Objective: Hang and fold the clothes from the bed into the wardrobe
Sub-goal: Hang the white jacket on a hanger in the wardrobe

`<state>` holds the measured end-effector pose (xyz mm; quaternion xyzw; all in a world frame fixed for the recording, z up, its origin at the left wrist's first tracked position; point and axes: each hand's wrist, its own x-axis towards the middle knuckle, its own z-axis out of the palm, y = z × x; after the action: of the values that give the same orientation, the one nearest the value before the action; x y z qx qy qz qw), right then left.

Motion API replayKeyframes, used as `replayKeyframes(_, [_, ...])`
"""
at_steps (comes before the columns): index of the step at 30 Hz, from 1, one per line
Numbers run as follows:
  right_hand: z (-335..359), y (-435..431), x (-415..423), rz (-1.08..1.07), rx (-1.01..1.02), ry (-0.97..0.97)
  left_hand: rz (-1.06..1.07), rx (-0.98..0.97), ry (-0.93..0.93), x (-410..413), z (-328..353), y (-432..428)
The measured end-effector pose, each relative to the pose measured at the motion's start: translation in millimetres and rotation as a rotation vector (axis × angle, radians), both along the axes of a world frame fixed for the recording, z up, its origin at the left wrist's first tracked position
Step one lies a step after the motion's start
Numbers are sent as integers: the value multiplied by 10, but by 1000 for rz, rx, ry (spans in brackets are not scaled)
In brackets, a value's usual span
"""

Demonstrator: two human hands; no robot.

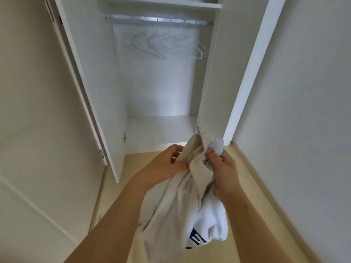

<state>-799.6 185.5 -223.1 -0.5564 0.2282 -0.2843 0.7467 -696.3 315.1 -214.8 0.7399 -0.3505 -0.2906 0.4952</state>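
1. My two bare forearms reach in from the bottom edge. Between them hangs a bunched bundle of clothes (171, 215): a cream garment twisted around a white garment (212, 219) that has dark blue lettering near its lower fold.
2. My left hand (163, 164) grips the cream cloth on its left side, thumb and fingers curled into the fabric.
3. My right hand (222, 168) is clamped on the bundle's upper right part, fingers wrapped round it and the thumb pressing on a cream fold.
4. The top of the bundle pokes up above both hands. The whole bundle is held in the air over the pale wooden floor (266, 196), just in front of the wardrobe (157, 88) and not inside it.
5. The wardrobe stands open, its left door (85, 82) and right door (210, 82) swung outward.
6. A metal rail (157, 20) runs across near the top, under a shelf (157, 2).
7. Several thin wire hangers (155, 44) hang from the rail, with a white hanger (199, 52) at the right end.
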Motion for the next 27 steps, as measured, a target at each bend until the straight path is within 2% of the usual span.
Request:
replayKeyframes(3, [21, -217, 391, 20, 73, -78, 82, 166, -144, 324, -176, -67])
replayKeyframes(6, [30, -474, 729, 99, 62, -77, 296, 145, -182, 592, -251, -304])
replayKeyframes(9, [51, -870, 1030, 131, 44, -15, 397, 148, -219, 833, -233, -689])
replayKeyframes(11, [79, -1207, 1252, 134, 49, 31, 469, 96, -146, 1018, -172, -978])
replayKeyframes(15, [87, -1649, 1707, 168, 18, 103, 692, -156, 124, 1423, 4, -1305])
replayKeyframes(18, [67, -1777, 2051, 189, -37, 145, 860, -224, 247, 1720, 97, -1382])
replayKeyframes(22, [12, -1831, 2541, 169, -91, 178, 1021, -376, 319, 2111, 180, -1358])
replayKeyframes(27, [67, -1863, 3276, 142, -168, 167, 1127, -498, 326, 2766, 279, -1308])
